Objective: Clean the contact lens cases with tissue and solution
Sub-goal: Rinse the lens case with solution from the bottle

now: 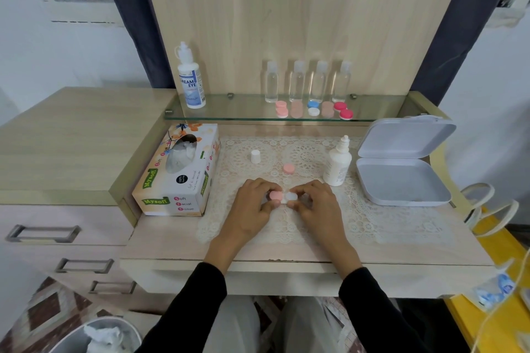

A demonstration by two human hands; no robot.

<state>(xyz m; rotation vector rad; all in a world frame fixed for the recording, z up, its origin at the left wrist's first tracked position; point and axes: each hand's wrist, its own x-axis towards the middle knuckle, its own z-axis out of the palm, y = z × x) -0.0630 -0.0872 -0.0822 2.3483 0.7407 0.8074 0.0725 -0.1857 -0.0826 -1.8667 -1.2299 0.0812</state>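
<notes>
Item: lens case (282,197), my L hand (252,203) pinching pink end, R hand (315,203) pinching white end; pink cap (288,168) off, bottle (337,163) uncapped; wipe prob. pending, shelf cases (314,109) status unclear.

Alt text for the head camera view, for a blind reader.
The left hand and right hand pinch a pink-and-white contact lens case over a white lace mat. Nearby: a loose pink round cap, an uncapped white solution bottle, a cardboard tissue box.

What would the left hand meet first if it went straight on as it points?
Gripping the small pink-and-white plastic contact lens case, the left hand would probably meet the right hand, which holds the case's white end; the loose round pink cap lies beyond.
</notes>
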